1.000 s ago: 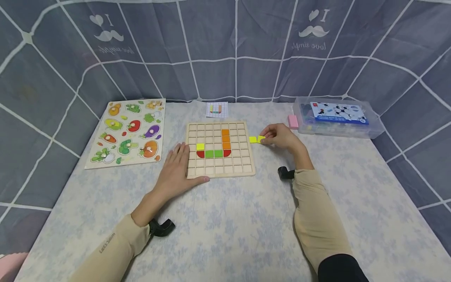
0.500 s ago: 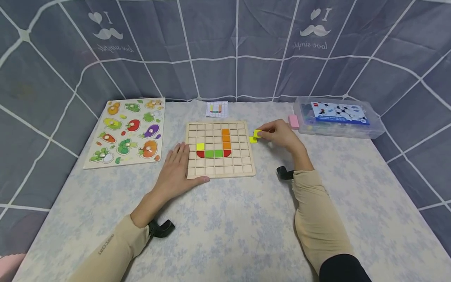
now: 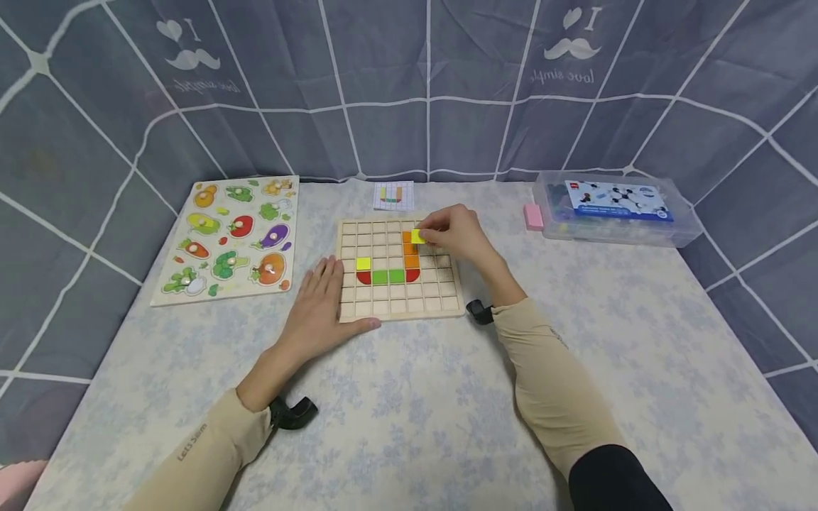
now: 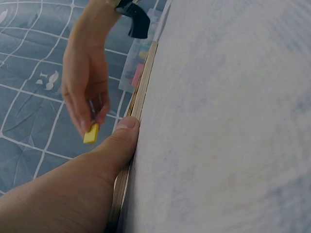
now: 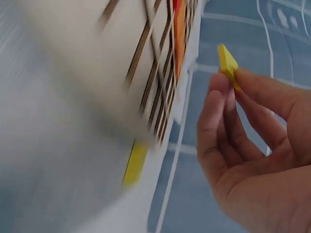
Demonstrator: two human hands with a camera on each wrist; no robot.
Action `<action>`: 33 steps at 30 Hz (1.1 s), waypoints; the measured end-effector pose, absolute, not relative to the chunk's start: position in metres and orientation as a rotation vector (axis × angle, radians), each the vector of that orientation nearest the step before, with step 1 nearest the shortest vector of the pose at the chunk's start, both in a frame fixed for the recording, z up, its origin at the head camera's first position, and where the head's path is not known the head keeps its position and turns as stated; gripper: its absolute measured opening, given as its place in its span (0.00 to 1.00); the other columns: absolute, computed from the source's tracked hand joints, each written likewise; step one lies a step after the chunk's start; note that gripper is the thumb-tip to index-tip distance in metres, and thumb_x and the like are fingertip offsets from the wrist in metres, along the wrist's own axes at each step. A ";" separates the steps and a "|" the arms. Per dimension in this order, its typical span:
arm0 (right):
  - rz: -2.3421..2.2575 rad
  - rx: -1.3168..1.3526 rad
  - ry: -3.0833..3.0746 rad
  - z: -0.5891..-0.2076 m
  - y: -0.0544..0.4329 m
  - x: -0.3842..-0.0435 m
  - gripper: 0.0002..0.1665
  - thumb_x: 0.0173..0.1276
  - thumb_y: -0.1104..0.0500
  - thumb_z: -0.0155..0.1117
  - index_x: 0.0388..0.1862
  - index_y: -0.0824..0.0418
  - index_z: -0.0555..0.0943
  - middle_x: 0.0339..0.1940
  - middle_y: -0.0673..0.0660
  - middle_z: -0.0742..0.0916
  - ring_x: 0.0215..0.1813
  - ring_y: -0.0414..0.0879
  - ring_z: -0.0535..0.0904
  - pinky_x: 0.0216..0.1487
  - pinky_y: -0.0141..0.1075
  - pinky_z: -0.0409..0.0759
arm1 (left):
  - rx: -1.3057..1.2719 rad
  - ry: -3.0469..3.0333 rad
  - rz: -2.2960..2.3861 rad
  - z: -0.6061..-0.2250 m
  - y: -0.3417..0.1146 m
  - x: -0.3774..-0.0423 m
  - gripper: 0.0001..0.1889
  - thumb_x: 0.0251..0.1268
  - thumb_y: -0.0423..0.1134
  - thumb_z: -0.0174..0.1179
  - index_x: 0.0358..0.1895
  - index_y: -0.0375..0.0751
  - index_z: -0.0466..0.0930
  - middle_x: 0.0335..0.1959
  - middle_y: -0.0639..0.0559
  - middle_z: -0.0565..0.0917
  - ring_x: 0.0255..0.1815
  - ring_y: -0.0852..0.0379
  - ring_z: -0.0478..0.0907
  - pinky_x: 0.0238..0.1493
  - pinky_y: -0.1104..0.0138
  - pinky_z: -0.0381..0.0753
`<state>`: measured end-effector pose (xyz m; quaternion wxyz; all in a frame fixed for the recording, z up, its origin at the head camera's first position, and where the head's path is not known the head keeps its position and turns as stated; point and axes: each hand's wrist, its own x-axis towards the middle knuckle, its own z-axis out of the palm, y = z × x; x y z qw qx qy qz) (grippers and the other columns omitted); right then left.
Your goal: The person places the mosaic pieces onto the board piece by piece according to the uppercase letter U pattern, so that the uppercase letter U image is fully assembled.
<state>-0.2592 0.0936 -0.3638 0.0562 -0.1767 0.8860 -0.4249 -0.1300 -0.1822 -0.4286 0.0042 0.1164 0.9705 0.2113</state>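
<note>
My right hand (image 3: 455,233) pinches a yellow square tile (image 3: 417,236) between thumb and fingertips, over the upper right of the wooden grid board (image 3: 434,306). The right wrist view shows this tile (image 5: 226,63) raised above the board. My left hand (image 3: 317,301) lies flat at the board's left edge, its thumb (image 4: 127,124) along the near edge. Set in the grid are a yellow tile (image 3: 363,263), two green tiles (image 3: 388,277), red rounded tiles (image 3: 412,275) at both lower corners, and a column of orange tiles (image 3: 411,261). Another yellow tile (image 5: 135,163) lies beside the board.
A small pattern card (image 3: 393,196) lies behind the board. At left is a vegetable puzzle board (image 3: 233,241). A clear plastic box (image 3: 613,209) and a pink block (image 3: 533,217) stand at the back right, before the grey curtain (image 3: 383,142).
My right hand has lifted a yellow tile from the table right of the board and carried it left over the grid. My left hand has stayed in place.
</note>
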 end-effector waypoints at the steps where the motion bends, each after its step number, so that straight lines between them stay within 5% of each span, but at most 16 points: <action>1: -1.290 -0.538 2.689 -0.363 0.086 -0.260 0.11 0.75 0.59 0.70 0.51 0.61 0.92 0.44 0.59 0.94 0.42 0.55 0.91 0.40 0.32 0.86 | 0.364 3.038 0.659 -0.429 -0.182 -0.130 0.69 0.58 0.74 0.68 0.85 0.29 0.40 0.88 0.34 0.43 0.89 0.38 0.36 0.88 0.45 0.37; 8: -1.261 -0.557 2.725 -0.364 0.039 -0.266 0.09 0.75 0.59 0.71 0.49 0.57 0.93 0.38 0.56 0.94 0.38 0.49 0.89 0.36 0.33 0.79 | 0.361 3.034 0.654 -0.427 -0.180 -0.131 0.70 0.57 0.75 0.67 0.85 0.29 0.40 0.88 0.35 0.43 0.89 0.39 0.35 0.88 0.47 0.35; 17: -1.164 -0.574 2.722 -0.374 -0.001 -0.266 0.08 0.73 0.58 0.73 0.46 0.57 0.94 0.37 0.54 0.94 0.43 0.46 0.85 0.49 0.36 0.81 | 0.351 3.030 0.639 -0.428 -0.183 -0.131 0.70 0.58 0.75 0.67 0.85 0.29 0.39 0.88 0.35 0.42 0.90 0.40 0.35 0.88 0.47 0.34; 33: -1.124 -0.608 2.667 -0.371 -0.001 -0.260 0.09 0.76 0.58 0.69 0.47 0.59 0.92 0.43 0.53 0.93 0.44 0.45 0.86 0.47 0.35 0.83 | 0.351 3.041 0.651 -0.428 -0.184 -0.131 0.69 0.58 0.75 0.67 0.85 0.29 0.41 0.88 0.35 0.43 0.89 0.40 0.36 0.88 0.47 0.36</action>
